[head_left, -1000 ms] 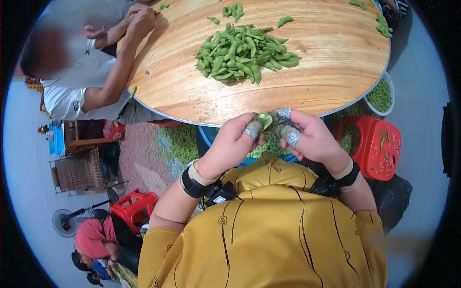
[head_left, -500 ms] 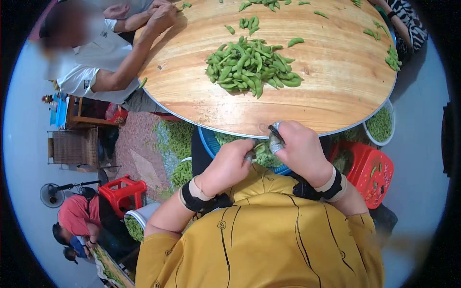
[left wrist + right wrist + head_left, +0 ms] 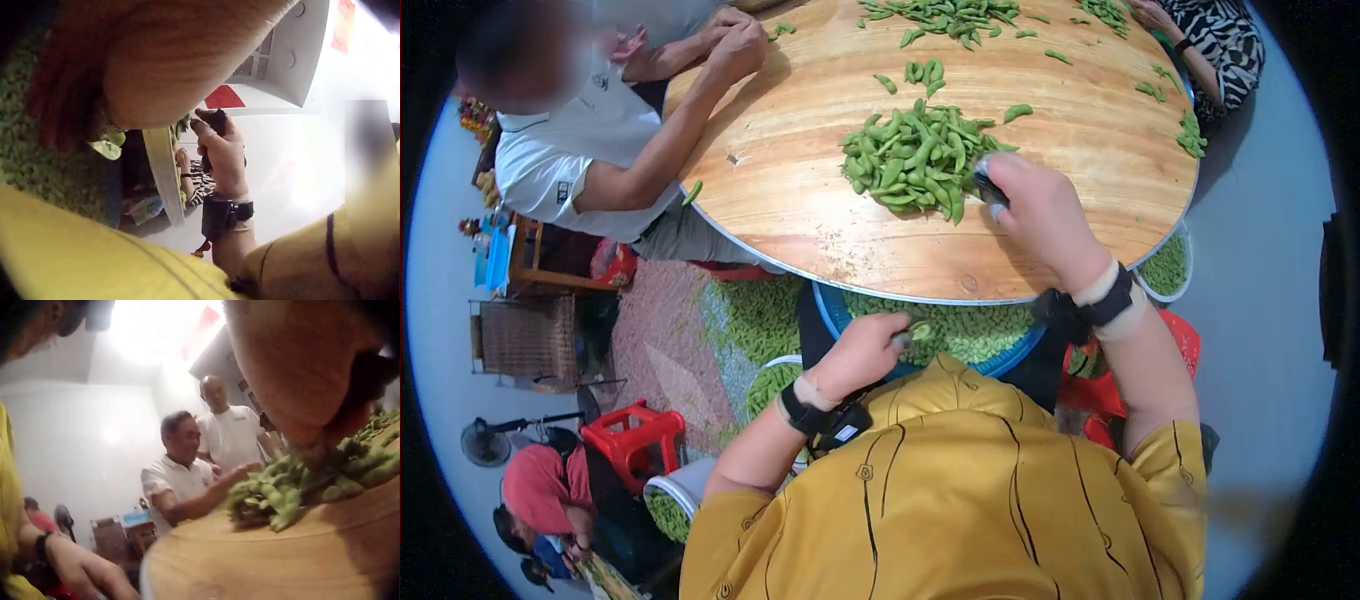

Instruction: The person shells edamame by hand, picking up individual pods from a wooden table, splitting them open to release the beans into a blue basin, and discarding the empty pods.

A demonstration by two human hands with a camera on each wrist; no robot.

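Observation:
On the wooden table (image 3: pixel 800 230) lies a pile of green soybean pods (image 3: pixel 910 160). My right hand (image 3: pixel 1040 210) reaches over the table to the pile's right edge, thumb and forefinger apart, grey wraps on the fingertips. In the right wrist view the pods (image 3: pixel 281 494) sit right under that hand, its fingertips partly hidden. My left hand (image 3: pixel 863 355) is low in front of the table, pinching a split soybean pod (image 3: pixel 920 330) between wrapped fingertips. Below it, a blue basin (image 3: pixel 828 305) holds shelled green beans (image 3: pixel 980 335).
A person in a white shirt (image 3: pixel 550 165) works at the table's left side, and a striped sleeve (image 3: pixel 1235 50) shows at far right. More pods (image 3: pixel 945 15) lie farther back. A white bucket (image 3: pixel 1185 265) and a red stool (image 3: pixel 1180 340) stand at right.
Both hands were together over the basin and have come apart. My right hand has moved forward to the pile; the left stays low with the split pod.

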